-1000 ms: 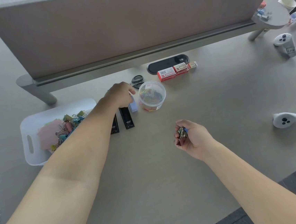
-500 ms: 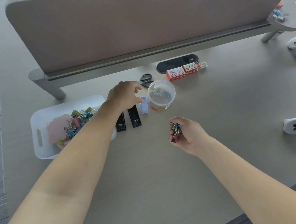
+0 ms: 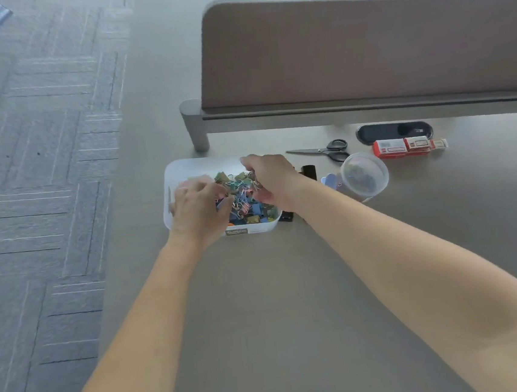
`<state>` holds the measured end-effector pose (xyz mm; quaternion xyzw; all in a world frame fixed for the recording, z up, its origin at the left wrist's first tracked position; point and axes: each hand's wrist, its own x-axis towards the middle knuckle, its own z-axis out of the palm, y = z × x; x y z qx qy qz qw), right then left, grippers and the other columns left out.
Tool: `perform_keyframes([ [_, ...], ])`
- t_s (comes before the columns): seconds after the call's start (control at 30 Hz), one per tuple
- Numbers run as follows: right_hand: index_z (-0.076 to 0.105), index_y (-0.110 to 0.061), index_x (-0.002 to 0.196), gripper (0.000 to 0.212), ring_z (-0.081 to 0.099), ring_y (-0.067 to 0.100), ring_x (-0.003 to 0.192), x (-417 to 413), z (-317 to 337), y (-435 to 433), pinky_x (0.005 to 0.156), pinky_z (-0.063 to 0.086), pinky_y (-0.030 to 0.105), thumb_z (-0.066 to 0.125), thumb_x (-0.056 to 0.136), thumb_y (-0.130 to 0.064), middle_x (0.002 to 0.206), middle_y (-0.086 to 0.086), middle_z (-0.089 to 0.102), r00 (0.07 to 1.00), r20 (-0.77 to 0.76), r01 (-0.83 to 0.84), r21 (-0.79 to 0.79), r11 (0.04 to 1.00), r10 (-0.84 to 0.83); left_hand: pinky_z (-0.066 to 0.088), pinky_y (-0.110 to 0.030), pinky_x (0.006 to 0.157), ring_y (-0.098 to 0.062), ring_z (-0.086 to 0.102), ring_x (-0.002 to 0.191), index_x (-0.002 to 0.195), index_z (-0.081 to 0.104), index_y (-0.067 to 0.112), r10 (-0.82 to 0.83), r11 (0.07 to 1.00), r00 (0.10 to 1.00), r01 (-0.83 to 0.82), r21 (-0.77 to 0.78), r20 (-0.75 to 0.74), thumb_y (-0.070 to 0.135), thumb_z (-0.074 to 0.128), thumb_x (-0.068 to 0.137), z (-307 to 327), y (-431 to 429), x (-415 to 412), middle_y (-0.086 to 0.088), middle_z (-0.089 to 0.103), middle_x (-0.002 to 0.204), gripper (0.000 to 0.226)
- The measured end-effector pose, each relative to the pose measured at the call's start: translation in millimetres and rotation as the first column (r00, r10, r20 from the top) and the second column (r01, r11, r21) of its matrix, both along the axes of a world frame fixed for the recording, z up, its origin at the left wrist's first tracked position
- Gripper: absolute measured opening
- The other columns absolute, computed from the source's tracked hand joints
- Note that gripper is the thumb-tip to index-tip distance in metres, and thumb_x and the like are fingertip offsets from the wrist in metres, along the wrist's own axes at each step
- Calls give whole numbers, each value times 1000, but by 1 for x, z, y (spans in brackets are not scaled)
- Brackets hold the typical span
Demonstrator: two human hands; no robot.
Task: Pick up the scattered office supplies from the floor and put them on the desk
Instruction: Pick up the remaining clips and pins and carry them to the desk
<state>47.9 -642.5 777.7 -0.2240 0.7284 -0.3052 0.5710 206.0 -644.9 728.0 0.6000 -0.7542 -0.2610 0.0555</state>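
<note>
The grey desk (image 3: 291,287) fills most of the view, with its brown divider panel (image 3: 363,50) at the back and carpet (image 3: 41,153) at the left. Since a moment ago the view has swung left and both hands have moved into the white tray (image 3: 185,166). The left hand (image 3: 201,209), which was by the clear tub (image 3: 364,174), now lies curled over the tray's left half, fingers among the binder clips (image 3: 244,197). The right hand (image 3: 269,179), which held a bunch of clips over bare desk, is now bent over the pile at the tray's far right; it seems to pinch clips, though blur hides the grip. Scissors (image 3: 325,150) and red staple boxes (image 3: 404,147) lie to the right.
</note>
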Motion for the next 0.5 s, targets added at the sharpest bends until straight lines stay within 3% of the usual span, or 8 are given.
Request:
perform_keyframes([
  [0.1,46,-20,142,70,54,26,90,12,-4,-9,84,47,40,50,86,-61,121,0,52,971,-132,-188,100,977,201,33,-45,101,-33,48,121,118,68,27,41,999,997,-40,-21,59,43,53,94,-12,11,20,-1,61,122,32],
  [0.2,41,-22,146,79,49,28,108,12,-9,-11,97,44,46,48,83,-68,143,6,47,950,-162,-248,129,960,267,39,-40,95,-30,60,107,112,70,26,-35,999,994,38,-34,108,46,49,95,-21,18,30,-1,67,110,33],
  [0.27,46,-16,143,74,52,26,109,8,-7,-10,103,45,47,48,86,-64,132,4,53,930,-216,-276,118,954,296,36,-38,96,-25,62,104,111,69,27,-78,996,991,81,-26,111,52,45,95,-22,22,30,3,69,109,38],
  [0.37,60,0,125,60,58,29,87,-1,-2,0,90,50,43,48,95,-50,97,13,61,882,-354,-320,40,947,312,37,-40,96,-23,61,107,112,68,28,-135,990,979,139,-15,156,59,46,92,-20,24,25,4,68,113,43],
  [0.43,66,-1,114,52,66,29,86,-11,5,15,92,52,47,51,94,-47,95,11,68,889,-366,-306,-31,951,275,37,-42,96,-28,56,112,116,66,27,-164,984,967,173,-30,194,56,49,92,-17,30,18,1,64,118,42],
  [0.5,67,-10,102,34,69,23,83,-28,13,37,90,55,43,55,96,-40,94,4,72,912,-341,-270,-85,959,227,35,-44,98,-32,48,119,122,64,23,-164,983,970,177,-56,179,50,54,92,-11,41,5,-4,57,124,42],
])
